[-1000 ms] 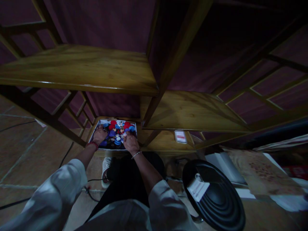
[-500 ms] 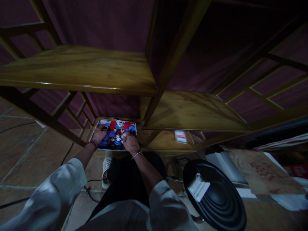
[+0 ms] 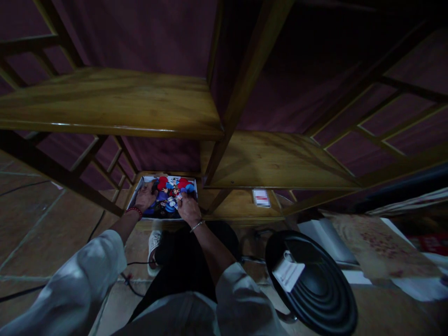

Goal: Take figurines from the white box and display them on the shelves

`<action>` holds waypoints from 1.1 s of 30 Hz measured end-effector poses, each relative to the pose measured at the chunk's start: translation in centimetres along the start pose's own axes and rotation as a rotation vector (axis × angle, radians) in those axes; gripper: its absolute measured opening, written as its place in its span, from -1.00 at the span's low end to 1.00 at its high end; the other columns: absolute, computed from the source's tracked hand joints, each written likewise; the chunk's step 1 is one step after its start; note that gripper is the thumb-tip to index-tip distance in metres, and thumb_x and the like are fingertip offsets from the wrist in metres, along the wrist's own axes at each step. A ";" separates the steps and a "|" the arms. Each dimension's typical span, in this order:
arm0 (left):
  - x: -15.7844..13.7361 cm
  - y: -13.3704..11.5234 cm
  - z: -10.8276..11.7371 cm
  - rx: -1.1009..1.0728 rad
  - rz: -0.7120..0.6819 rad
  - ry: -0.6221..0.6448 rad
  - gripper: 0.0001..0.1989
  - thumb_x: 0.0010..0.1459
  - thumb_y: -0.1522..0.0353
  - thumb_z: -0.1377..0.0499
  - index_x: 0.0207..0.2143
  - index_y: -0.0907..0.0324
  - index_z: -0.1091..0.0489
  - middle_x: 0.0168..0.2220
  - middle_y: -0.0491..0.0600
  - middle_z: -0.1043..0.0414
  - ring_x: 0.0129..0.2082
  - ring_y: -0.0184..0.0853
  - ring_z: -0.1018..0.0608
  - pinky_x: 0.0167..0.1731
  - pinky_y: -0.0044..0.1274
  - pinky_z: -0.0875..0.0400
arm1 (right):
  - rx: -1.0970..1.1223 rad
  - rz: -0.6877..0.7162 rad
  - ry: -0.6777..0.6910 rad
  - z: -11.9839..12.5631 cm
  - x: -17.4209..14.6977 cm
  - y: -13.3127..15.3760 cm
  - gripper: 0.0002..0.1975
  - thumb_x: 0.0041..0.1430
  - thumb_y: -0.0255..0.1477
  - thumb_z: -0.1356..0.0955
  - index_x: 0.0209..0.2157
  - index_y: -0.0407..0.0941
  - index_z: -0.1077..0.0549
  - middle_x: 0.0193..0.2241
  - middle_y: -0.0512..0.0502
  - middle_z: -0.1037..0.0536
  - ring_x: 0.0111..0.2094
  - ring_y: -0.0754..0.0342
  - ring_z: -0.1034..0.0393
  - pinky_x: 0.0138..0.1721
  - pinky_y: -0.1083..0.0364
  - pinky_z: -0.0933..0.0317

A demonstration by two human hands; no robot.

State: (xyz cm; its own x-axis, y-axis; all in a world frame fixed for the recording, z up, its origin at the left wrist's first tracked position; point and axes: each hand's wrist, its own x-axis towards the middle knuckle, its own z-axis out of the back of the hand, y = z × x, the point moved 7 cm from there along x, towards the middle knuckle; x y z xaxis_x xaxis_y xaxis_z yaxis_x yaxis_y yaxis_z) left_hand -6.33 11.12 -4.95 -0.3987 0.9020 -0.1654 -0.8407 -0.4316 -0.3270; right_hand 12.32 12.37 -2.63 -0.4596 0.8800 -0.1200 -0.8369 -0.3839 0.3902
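Note:
A shallow white-sided box (image 3: 196,188) sits on the lowest shelf at the left, filled with small colourful figures (image 3: 171,190) in red, blue, purple and white. My left hand (image 3: 146,199) lies over the left part of the contents, fingers stretched out across the dark and purple pieces. At the box's right side, my right hand (image 3: 189,209) has its fingers bent in among the figures near a small whitish one. What those fingers close on is too small and dark to make out.
A wooden shelf unit (image 3: 112,100) surrounds the box, with an upper board overhead. A white and red card (image 3: 261,198) lies on the low shelf to the right. Beside my legs is a round black stool (image 3: 322,289) with a white tag (image 3: 289,273). Cables (image 3: 131,284) cross the floor.
My left hand has shifted right and further over the figures, covering more of them. My right hand stays at nearly the same spot in the box. The view has shifted slightly.

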 end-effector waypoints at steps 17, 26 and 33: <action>0.3 -1.3 0.1 0.215 -0.188 -0.133 -0.61 0.04 0.45 0.06 -0.06 0.21 -0.32 0.02 0.14 -0.23 0.03 -0.12 -0.25 -0.02 -0.40 -0.13 | 0.012 -0.008 0.004 -0.1 0.0 -0.1 -0.68 0.20 -0.41 -0.14 -0.03 -0.18 -0.22 -0.22 -0.20 -0.47 -0.25 0.03 -0.39 -0.26 0.12 -0.19; 1.0 -2.0 -0.6 0.253 -0.204 -0.038 -0.49 0.08 0.42 0.10 0.12 0.18 -0.11 0.02 0.12 -0.28 0.02 -0.05 -0.23 -0.06 -0.25 -0.06 | 0.008 -0.030 0.018 0.0 -0.1 -0.2 -0.67 0.19 -0.38 -0.14 -0.03 -0.16 -0.24 -0.24 -0.18 -0.48 -0.26 0.03 -0.40 -0.27 0.12 -0.20; 1.1 -2.1 -0.1 0.374 -0.128 -0.070 -0.61 0.10 0.33 0.08 -0.05 0.25 -0.31 -0.05 0.21 -0.30 -0.05 0.00 -0.28 -0.12 -0.25 -0.10 | 0.011 -0.021 0.014 0.2 -0.2 0.0 -0.68 0.19 -0.39 -0.14 -0.04 -0.17 -0.25 -0.23 -0.20 -0.48 -0.25 0.02 -0.39 -0.26 0.11 -0.20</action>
State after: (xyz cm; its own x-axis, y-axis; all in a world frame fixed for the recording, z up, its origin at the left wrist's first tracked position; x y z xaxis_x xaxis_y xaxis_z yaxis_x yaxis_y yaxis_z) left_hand -5.03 13.04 -4.52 -0.2953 0.9522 -0.0777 -0.9554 -0.2944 0.0228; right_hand 12.48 12.28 -2.44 -0.4466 0.8836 -0.1410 -0.8429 -0.3625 0.3977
